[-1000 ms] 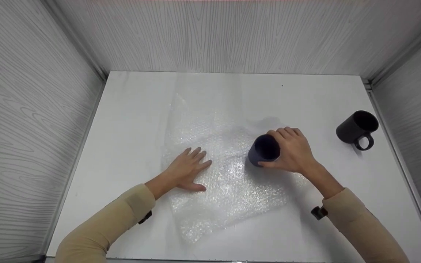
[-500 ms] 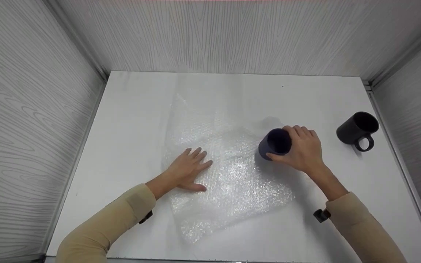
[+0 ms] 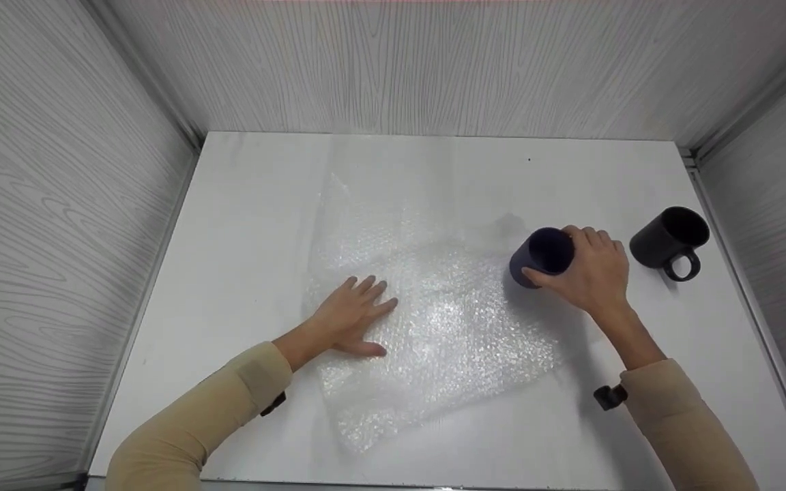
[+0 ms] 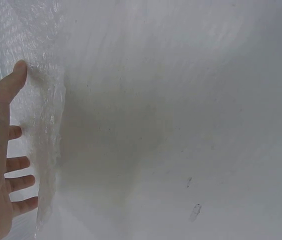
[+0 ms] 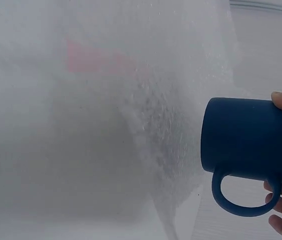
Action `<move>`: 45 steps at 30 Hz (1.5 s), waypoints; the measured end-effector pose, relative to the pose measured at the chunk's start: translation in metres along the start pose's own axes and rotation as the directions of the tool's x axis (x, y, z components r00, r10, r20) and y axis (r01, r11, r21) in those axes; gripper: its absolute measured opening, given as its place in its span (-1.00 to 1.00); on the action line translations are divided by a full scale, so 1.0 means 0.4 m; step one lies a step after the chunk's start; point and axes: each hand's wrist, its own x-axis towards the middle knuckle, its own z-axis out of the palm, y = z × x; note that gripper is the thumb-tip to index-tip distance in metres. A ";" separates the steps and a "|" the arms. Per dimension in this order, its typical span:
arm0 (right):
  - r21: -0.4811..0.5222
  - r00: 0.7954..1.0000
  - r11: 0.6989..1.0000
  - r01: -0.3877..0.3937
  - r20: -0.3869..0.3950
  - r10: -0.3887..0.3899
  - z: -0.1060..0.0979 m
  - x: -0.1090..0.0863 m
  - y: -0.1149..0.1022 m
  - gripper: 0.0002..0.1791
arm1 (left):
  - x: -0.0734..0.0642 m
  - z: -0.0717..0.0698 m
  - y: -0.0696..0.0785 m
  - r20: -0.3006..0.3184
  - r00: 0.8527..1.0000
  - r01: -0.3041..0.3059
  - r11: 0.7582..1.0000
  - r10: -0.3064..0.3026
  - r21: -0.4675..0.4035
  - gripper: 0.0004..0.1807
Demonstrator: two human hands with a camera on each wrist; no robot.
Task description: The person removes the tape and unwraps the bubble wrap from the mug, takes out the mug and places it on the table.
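A sheet of clear bubble wrap (image 3: 434, 341) lies across the middle of the table. My left hand (image 3: 352, 317) rests on its left part with the fingers spread; the left wrist view shows the same hand (image 4: 1, 150) by the wrap's edge. At the wrap's right side, my right hand (image 3: 591, 273) grips a dark blue mug (image 3: 526, 262) near the rim, thumb on one side and fingers on the other. In the right wrist view the mug (image 5: 250, 137) shows its handle, with the fingers partly cut off by the frame. Whether its base touches anything I cannot tell.
A black mug (image 3: 659, 239) with its handle toward the near right stands at the table's right side, just past my right hand. Grey wood-patterned panels (image 3: 393, 68) enclose the white table (image 3: 229, 225) at the back and both sides.
My right hand has moved to the right and slightly toward the back, carrying the blue mug nearer the black mug. The left hand has kept its place on the bubble wrap.
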 end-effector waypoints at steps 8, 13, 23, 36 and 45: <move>-0.013 0.994 0.995 -0.100 -0.044 0.099 -0.012 0.017 0.053 0.05 | -0.001 -0.001 0.000 -0.013 1.000 -0.003 1.000 0.003 -0.001 0.05; -0.028 0.987 0.992 -0.124 -0.107 0.120 -0.013 0.024 0.088 0.04 | 0.000 -0.001 0.000 -0.002 1.000 -0.009 1.000 0.009 0.029 0.06; -0.085 0.963 0.959 -0.269 -0.033 0.267 -0.001 0.043 0.134 0.10 | -0.001 0.001 0.000 0.000 1.000 -0.007 1.000 0.007 0.021 0.05; -0.153 0.926 0.916 -0.372 0.005 0.377 0.019 0.052 0.177 0.09 | -0.001 0.004 0.005 -0.025 1.000 -0.007 1.000 0.008 0.012 0.04; -0.185 0.889 0.883 -0.432 0.077 0.451 0.020 0.054 0.204 0.11 | -0.003 -0.001 0.005 -0.026 1.000 -0.009 0.999 0.010 0.040 0.05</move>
